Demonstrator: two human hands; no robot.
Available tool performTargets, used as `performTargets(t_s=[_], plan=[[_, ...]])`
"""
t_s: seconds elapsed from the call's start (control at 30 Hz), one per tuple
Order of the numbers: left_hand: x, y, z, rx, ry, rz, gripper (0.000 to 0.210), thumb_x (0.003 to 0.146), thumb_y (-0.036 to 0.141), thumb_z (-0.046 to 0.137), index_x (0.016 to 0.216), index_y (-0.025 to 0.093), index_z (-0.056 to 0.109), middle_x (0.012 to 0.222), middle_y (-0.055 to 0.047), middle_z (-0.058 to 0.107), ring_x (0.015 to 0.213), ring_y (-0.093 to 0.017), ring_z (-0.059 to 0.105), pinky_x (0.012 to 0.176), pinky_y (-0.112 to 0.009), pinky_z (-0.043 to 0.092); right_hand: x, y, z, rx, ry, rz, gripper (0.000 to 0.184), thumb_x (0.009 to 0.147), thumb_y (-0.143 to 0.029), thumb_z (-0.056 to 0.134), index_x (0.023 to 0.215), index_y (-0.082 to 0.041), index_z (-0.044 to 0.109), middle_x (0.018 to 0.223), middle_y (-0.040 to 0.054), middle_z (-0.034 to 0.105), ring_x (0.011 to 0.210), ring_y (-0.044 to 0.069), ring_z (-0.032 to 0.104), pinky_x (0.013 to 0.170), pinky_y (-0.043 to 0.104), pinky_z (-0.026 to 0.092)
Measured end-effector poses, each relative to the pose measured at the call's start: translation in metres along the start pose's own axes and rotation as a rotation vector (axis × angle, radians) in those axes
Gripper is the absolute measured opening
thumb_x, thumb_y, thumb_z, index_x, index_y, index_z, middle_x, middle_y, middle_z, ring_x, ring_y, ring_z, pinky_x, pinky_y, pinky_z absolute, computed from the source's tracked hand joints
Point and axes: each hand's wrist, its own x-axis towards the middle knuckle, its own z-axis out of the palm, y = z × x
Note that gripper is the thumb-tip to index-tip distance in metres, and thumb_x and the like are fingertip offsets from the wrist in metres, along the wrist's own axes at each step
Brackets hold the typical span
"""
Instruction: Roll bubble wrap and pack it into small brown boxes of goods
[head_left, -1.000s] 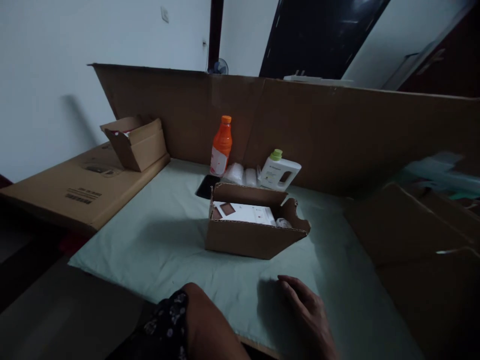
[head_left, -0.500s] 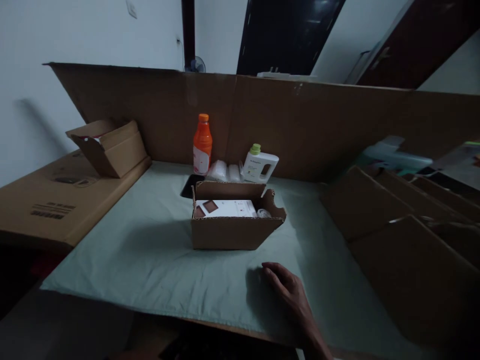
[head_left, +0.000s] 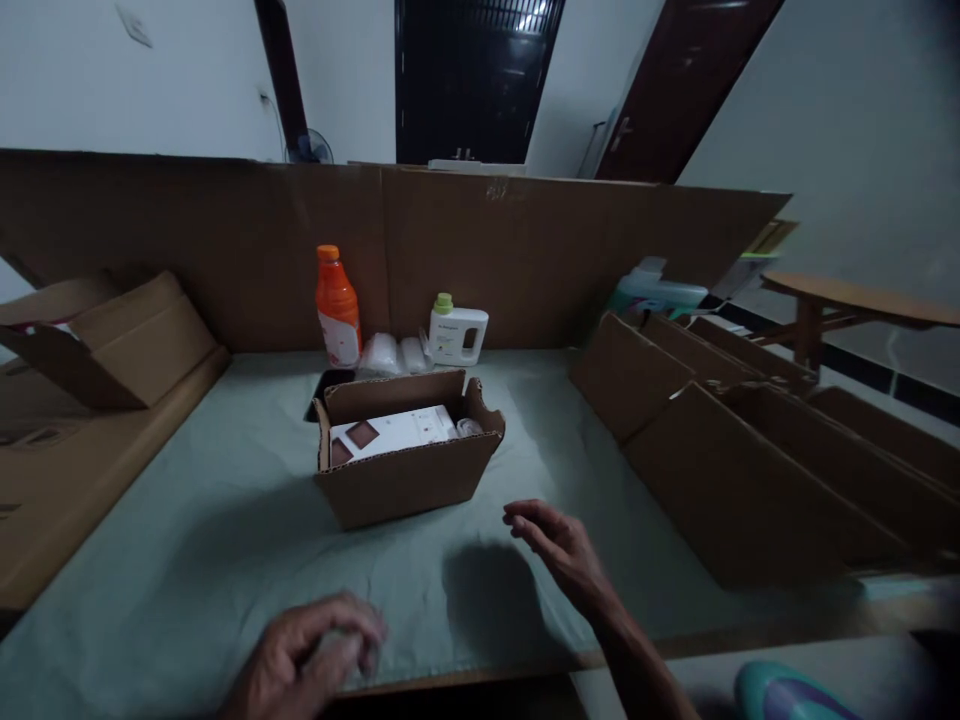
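My left hand (head_left: pixel 311 650) is over the front of the green cloth, slightly blurred. Its fingers curl loosely, with a gap to the thumb and nothing visible between. On the right, my right hand (head_left: pixel 561 550) hovers above the cloth, fingers half stretched and holding nothing. Both hands are apart from the small open cardboard box (head_left: pixel 412 485), which stands beyond them in the middle. Inside the box lies a white carton (head_left: pixel 401 430) with brown squares printed on it. At the carton's right end sits a small clear, roundish item (head_left: pixel 469 428), partly hidden by the box wall.
Behind the box stand an orange bottle (head_left: pixel 337 305), clear plastic-wrapped items (head_left: pixel 382 354) and a white jug with a green cap (head_left: pixel 456 335). A dark flat object (head_left: pixel 324 392) lies nearby. Cardboard boxes flank both sides; a teal bottle (head_left: pixel 652 290) rests at the right. A cardboard wall (head_left: pixel 525 250) runs behind.
My left hand has come into view at the front. My right hand has lifted slightly off the cloth. The view has swung right, so the scene sits further left.
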Motion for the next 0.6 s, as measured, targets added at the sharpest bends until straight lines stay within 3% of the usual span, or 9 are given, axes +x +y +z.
performTargets(t_s=[0.1, 0.17, 0.27, 0.43, 0.5, 0.6], plan=[[0.021, -0.016, -0.012, 0.140, 0.542, -0.055, 0.042, 0.090, 0.052, 0.057, 0.121, 0.025, 0.062, 0.119, -0.009, 0.068, 0.117, -0.031, 0.061, 0.103, -0.048, 0.048, 0.018, -0.010, -0.006, -0.107, 0.025, -0.071, 0.041, 0.087, -0.051, 0.062, 0.115, -0.022, 0.069, 0.112, 0.0116, 0.072, 0.098, 0.026, 0.067, 0.076, 0.035, 0.052], [0.039, -0.022, -0.014, 0.192, 0.718, -0.006, 0.060, 0.084, 0.052, 0.063, 0.135, 0.023, 0.051, 0.139, -0.012, 0.058, 0.126, -0.033, 0.056, 0.106, -0.050, 0.046, 0.033, -0.016, -0.001, -0.144, 0.028, -0.135, 0.051, 0.086, -0.049, 0.063, 0.130, -0.022, 0.060, 0.125, 0.0132, 0.067, 0.107, 0.028, 0.065, 0.076, 0.036, 0.052], [0.070, -0.026, -0.013, 0.198, 0.729, 0.060, 0.072, 0.080, 0.047, 0.066, 0.143, 0.022, 0.042, 0.145, -0.015, 0.052, 0.126, -0.032, 0.058, 0.106, -0.049, 0.048, 0.057, -0.026, 0.016, -0.134, -0.021, -0.243, 0.060, 0.084, -0.049, 0.065, 0.136, -0.022, 0.053, 0.134, 0.0131, 0.062, 0.111, 0.027, 0.062, 0.078, 0.036, 0.053], [0.117, -0.027, -0.016, 0.114, 0.582, 0.071, 0.064, 0.073, 0.043, 0.070, 0.129, 0.017, 0.052, 0.123, -0.013, 0.068, 0.117, -0.030, 0.065, 0.104, -0.044, 0.049, 0.077, -0.036, 0.034, -0.091, -0.129, -0.314, 0.051, 0.083, -0.045, 0.062, 0.126, -0.018, 0.057, 0.121, 0.0115, 0.067, 0.096, 0.024, 0.064, 0.079, 0.036, 0.053], [0.129, -0.026, -0.012, 0.104, 0.553, 0.074, 0.061, 0.072, 0.039, 0.071, 0.125, 0.017, 0.054, 0.121, -0.013, 0.070, 0.116, -0.030, 0.065, 0.103, -0.043, 0.050, 0.072, -0.031, 0.028, -0.155, -0.061, -0.321, 0.040, 0.083, -0.041, 0.060, 0.116, -0.018, 0.060, 0.113, 0.0106, 0.069, 0.093, 0.024, 0.063, 0.078, 0.035, 0.053], [0.139, -0.021, 0.004, 0.050, 0.419, 0.058, 0.052, 0.073, 0.032, 0.069, 0.122, 0.019, 0.058, 0.123, -0.012, 0.069, 0.115, -0.029, 0.066, 0.098, -0.041, 0.052, 0.050, -0.015, 0.008, -0.299, 0.119, -0.282, 0.025, 0.083, -0.038, 0.059, 0.097, -0.019, 0.062, 0.097, 0.0096, 0.069, 0.084, 0.023, 0.061, 0.074, 0.035, 0.051]])
